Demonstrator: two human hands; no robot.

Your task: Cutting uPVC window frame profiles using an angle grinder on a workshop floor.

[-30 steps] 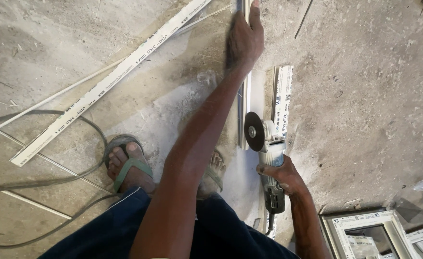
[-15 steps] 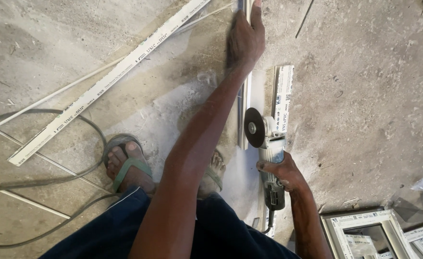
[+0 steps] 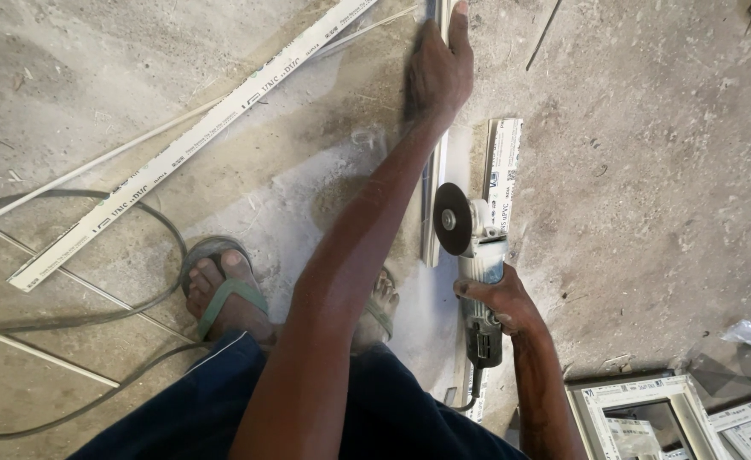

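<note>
My left hand presses flat on a long white plastic profile strip that lies on the dusty concrete floor and runs away from me. My right hand grips the body of an angle grinder. Its dark cutting disc stands upright right beside the strip, near the strip's near end. A short offcut of white profile lies just right of the grinder. Both my sandalled feet rest on the floor below my left arm.
A long white profile lies diagonally at the left. Grey cables loop across the floor at lower left. White window frame pieces sit at the lower right corner. White dust covers the floor around the strip.
The grinder disc has edged slightly toward the strip. My left hand stays pressed on the strip in the same spot.
</note>
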